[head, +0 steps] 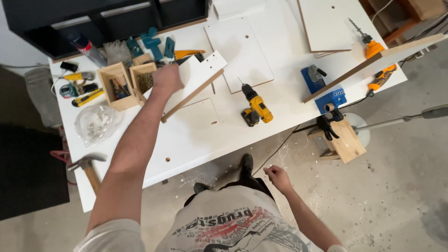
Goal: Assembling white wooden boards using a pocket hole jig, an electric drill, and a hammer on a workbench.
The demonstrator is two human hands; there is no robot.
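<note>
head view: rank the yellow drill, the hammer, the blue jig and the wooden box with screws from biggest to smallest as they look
1. hammer, though it lies nearer the camera
2. yellow drill
3. wooden box with screws and blue jig look about alike; left hand partly hides the box

Yellow cordless drill (pixel 256 109) lies mid-table on the white table (pixel 196 140), with a white drilled panel (pixel 240 53) just behind it. Blue jig (pixel 331 99) sits near the right edge, and an orange drill (pixel 376 58) is at the far right beside a long wooden strip (pixel 373 63). Hammer (pixel 87 165) and clear bag of hardware (pixel 95 122) lie at the left; a small wooden stool (pixel 346 142) stands on the concrete floor (pixel 401 186).
</note>
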